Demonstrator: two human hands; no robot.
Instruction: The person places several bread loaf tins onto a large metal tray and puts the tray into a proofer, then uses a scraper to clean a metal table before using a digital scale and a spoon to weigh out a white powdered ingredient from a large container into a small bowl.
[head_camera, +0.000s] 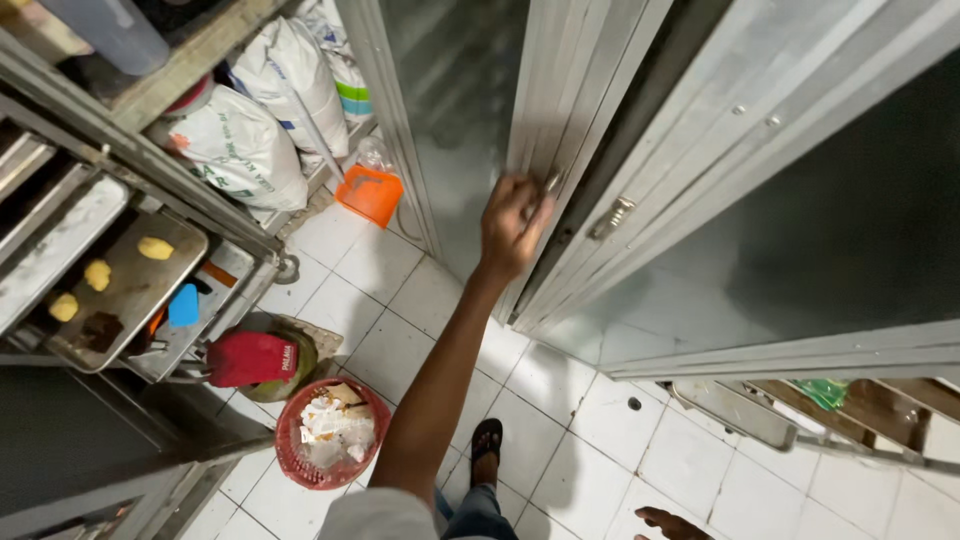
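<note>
Beside a rack of baking trays (125, 290), a person's left hand (512, 225) wraps its fingers around the handle (551, 183) of a tall metal cabinet door (560, 100) — door ajar, not yet swung wide or shut. Only the right hand's (668, 523) fingertips show — grip unclear.

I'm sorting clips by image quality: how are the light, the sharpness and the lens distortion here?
Head view: even indoor light, soft glare on the metal door; wide-angle bending of the rack edges; the hand on the door handle is sharp enough.
</note>
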